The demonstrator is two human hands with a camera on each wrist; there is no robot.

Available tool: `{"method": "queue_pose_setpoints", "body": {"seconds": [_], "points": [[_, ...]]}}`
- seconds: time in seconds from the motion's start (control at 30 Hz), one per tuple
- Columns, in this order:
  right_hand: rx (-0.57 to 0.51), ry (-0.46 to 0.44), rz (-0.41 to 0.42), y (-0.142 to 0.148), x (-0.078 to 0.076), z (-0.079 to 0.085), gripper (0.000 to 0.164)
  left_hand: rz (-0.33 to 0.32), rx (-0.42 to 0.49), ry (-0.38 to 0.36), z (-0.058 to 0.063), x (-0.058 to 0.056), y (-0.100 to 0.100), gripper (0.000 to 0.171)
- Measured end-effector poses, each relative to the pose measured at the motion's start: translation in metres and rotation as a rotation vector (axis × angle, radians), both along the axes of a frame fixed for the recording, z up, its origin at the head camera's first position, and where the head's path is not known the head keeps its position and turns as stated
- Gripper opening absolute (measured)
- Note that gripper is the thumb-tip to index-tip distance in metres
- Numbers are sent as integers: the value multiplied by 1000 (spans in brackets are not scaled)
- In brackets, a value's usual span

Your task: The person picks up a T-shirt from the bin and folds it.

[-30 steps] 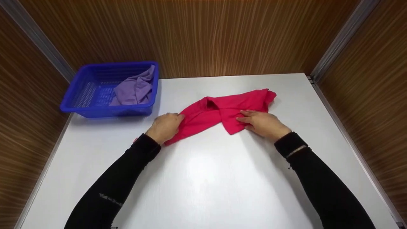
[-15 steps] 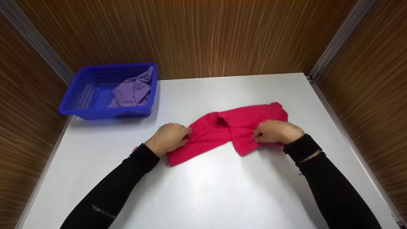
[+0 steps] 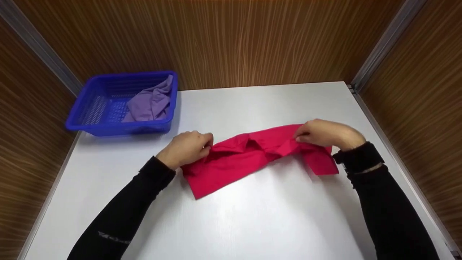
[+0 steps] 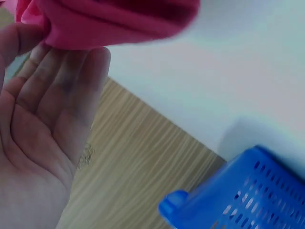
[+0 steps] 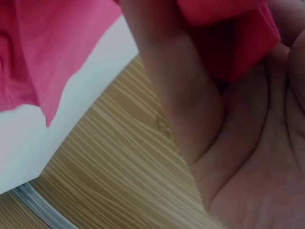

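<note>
A pinkish-red cloth point(image 3: 231, 168), folded lengthwise and creased, stretches between my two hands in the head view. My left hand point(image 3: 187, 148) pinches its upper left edge between thumb and fingers. In the left wrist view the thumb presses a pink fold of the cloth point(image 4: 114, 26) against the fingertips. At the other end my right hand point(image 3: 326, 133) pinches a gathered part of the cloth. A loose flap hangs down below that hand, and a dark gap shows near the cloth's middle. From the right wrist, a fold of the cloth point(image 5: 228, 43) lies between the fingers and the palm.
A blue plastic basket point(image 3: 119, 128) with perforated walls stands at the back left of the white table point(image 3: 231, 224). Inside it lies a crumpled lilac cloth point(image 3: 149, 104). Wood-grain panels point(image 3: 231, 43) enclose the table at the back and both sides.
The red cloth has come nearer to me. The right hand went from lying flat on it to pinching it, and moved right. Its right part is now lifted, with a flap hanging.
</note>
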State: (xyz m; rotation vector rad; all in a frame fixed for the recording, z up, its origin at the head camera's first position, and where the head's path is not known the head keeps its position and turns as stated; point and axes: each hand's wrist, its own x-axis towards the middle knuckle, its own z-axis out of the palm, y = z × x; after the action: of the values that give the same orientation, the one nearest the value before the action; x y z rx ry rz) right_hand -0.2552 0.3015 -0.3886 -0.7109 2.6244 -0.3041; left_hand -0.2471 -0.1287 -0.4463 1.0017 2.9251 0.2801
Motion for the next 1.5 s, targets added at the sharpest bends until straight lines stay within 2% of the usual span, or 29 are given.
{"method": "queue_pose_setpoints", "body": {"seconds": [0.2, 0.37, 0.5, 0.67, 0.83, 1.0, 1.07, 1.13, 1.23, 1.3, 1.4, 1.5], "points": [[5, 24, -61, -2, -14, 22, 24, 69, 108, 86, 18, -20, -4, 14], [-14, 125, -96, -2, -26, 42, 24, 115, 181, 157, 24, -39, -5, 16], [-22, 231, -141, -3, -41, 58, 25, 163, 179, 218, 23, -53, -3, 21], [1, 309, -278, -3, -67, 66, 31, 228, 118, 273, 18, -67, 1, 21], [5, 382, -428, 0, -93, 61, 37, 268, 22, 342, 9, -77, 6, 17], [-36, 546, -580, -4, -115, 38, 33, 340, -92, 339, 0, -86, 12, 26], [-59, 617, -605, -7, -119, 25, 28, 359, -138, 322, -2, -86, 15, 30], [-70, 659, -594, -9, -119, 14, 25, 350, -165, 313, -5, -84, 20, 30], [-62, 625, -528, -10, -115, 2, 26, 265, -159, 274, -7, -75, 24, 26], [-44, 549, -464, -11, -111, -4, 28, 174, -117, 217, -9, -69, 25, 22], [8, 346, -328, -12, -105, -15, 30, 28, -52, 59, -15, -60, 26, 27], [65, 97, -180, -13, -99, -27, 31, -73, -52, -108, -23, -52, 27, 50]]}}
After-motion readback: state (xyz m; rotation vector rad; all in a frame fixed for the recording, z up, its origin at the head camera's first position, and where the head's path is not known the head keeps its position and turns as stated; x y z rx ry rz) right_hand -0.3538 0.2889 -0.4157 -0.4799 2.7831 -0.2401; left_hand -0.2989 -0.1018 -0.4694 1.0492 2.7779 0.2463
